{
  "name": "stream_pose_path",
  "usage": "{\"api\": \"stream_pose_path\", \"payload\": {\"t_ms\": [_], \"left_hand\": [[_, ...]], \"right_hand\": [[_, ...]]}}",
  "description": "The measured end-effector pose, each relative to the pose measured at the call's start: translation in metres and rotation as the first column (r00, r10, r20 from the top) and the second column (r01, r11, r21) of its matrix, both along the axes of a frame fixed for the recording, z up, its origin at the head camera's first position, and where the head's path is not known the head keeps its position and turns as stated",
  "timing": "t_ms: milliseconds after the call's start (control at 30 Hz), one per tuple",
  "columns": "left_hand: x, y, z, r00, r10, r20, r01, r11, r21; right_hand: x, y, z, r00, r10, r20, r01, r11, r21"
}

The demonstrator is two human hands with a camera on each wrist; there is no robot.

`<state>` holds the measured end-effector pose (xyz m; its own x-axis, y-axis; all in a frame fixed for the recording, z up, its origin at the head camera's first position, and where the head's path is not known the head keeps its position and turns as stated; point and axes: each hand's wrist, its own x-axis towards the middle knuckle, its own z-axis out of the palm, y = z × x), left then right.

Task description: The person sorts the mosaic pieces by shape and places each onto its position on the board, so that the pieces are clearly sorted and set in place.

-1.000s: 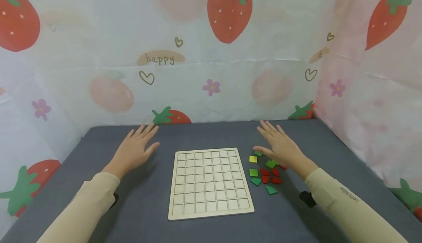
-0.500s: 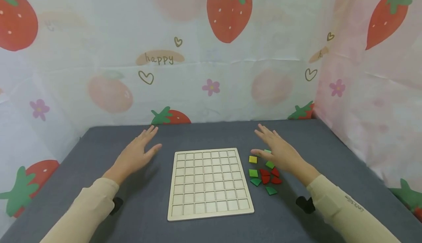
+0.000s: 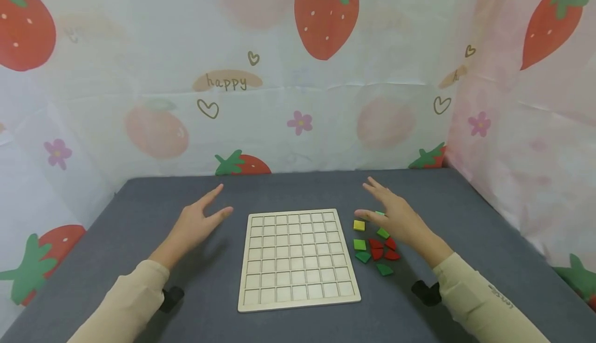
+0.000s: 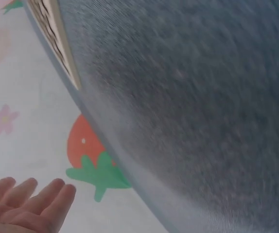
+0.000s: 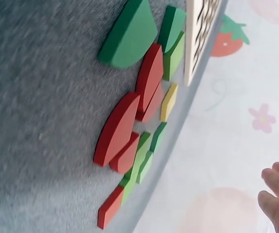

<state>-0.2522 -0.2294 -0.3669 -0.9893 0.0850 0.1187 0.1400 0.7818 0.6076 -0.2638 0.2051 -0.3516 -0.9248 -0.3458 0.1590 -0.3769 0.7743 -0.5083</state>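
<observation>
A pale wooden grid board (image 3: 299, 261) lies flat on the dark grey table, its square cells bare. To its left my left hand (image 3: 188, 227) hovers above the table with fingers extended and thumb apart, holding nothing; its fingers (image 4: 57, 206) also show in the left wrist view. Over the far part of the loose pieces hangs my right hand (image 3: 398, 219), fingers extended, nothing in it. Right of the board lie several small flat pieces: red ones (image 5: 117, 128), green ones (image 5: 130, 36) and a yellow square (image 3: 359, 225). The right hand hides some of them in the head view.
The grey tabletop (image 3: 298, 193) runs back to a white cloth wall (image 3: 326, 151) printed with strawberries, and a pinkish cloth wall (image 3: 535, 141) borders the right side. Black wrist straps (image 3: 426, 293) hang under both sleeves.
Both hands have turned a little, thumbs more toward the board, and lowered slightly. The left hand has shifted slightly right. Board and pieces stay where they were.
</observation>
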Motion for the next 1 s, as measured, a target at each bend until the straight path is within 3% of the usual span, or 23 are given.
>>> {"api": "stream_pose_path", "payload": {"t_ms": [167,400,1000], "left_hand": [[0.003,0.005,0.001,0.997,0.024,0.067,-0.029,0.996,0.079],[0.007,0.01,0.0,0.992,0.048,0.116,-0.063,0.991,0.122],[0.016,0.023,-0.015,0.974,0.026,0.226,-0.077,0.973,0.216]], "right_hand": [[0.001,-0.002,-0.002,1.0,-0.028,0.012,0.029,0.998,-0.063],[0.002,-0.006,-0.004,0.997,-0.074,-0.001,0.074,0.993,-0.095],[-0.003,-0.012,-0.007,0.991,-0.116,0.068,0.125,0.981,-0.149]]}}
